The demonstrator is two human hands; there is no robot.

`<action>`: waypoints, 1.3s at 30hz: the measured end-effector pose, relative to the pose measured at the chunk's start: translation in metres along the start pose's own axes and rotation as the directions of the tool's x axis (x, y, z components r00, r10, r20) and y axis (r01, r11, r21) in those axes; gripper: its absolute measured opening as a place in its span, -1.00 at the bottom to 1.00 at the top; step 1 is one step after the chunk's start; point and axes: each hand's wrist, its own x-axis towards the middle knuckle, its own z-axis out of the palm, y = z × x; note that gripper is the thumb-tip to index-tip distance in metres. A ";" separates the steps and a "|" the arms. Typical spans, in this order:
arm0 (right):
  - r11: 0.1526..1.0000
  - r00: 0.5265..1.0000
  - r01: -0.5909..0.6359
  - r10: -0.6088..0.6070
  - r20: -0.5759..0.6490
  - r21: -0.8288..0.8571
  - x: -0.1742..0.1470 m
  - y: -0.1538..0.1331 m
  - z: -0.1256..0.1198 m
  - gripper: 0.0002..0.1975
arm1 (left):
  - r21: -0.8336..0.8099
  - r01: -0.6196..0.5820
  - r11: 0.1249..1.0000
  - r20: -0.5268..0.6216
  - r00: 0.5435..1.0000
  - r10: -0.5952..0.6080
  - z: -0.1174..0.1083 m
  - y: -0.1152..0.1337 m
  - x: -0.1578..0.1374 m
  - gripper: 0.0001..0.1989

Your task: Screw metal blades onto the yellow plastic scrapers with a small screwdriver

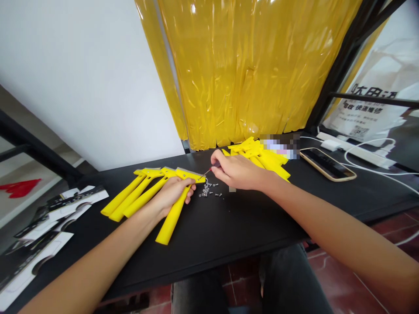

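My left hand point(175, 192) is closed around a yellow scraper point(173, 220) near its head, the handle slanting down toward the table's front edge. In my right hand point(237, 170) is a thin screwdriver point(206, 173), its handle mostly hidden by the fingers. The screwdriver's tip meets the scraper's head, close to one end. Under the two hands lies a small heap of loose screws and nuts point(205, 190). Several more yellow scrapers point(131, 192) rest in a row left of my left hand, with pale blade strips along their heads.
Behind my right hand is a pile of yellow scraper parts point(270, 161). A phone point(327, 163) lies to the right, near white cables and a power strip point(363, 150). Printed cards point(49, 235) are stacked at the left. A yellow plastic curtain point(248, 78) hangs behind the black table point(248, 226).
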 end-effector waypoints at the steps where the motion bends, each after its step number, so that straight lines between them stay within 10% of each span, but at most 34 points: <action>1: 1.000 1.000 0.008 -0.008 0.010 -0.021 0.000 -0.001 0.000 -0.68 | 0.000 0.000 1.000 -0.001 1.000 0.000 0.000 0.000 0.000 -0.78; 21: 0.971 1.000 -0.015 0.018 0.009 -0.239 0.002 0.000 -0.003 -0.54 | -0.006 0.005 1.000 -0.001 1.000 -0.005 -0.002 -0.001 0.000 -0.77; 39: 0.998 0.999 -0.013 0.011 -0.036 -0.057 0.000 -0.003 -0.001 -0.59 | -0.012 0.029 1.000 -0.017 0.999 -0.029 0.002 0.002 -0.004 -0.80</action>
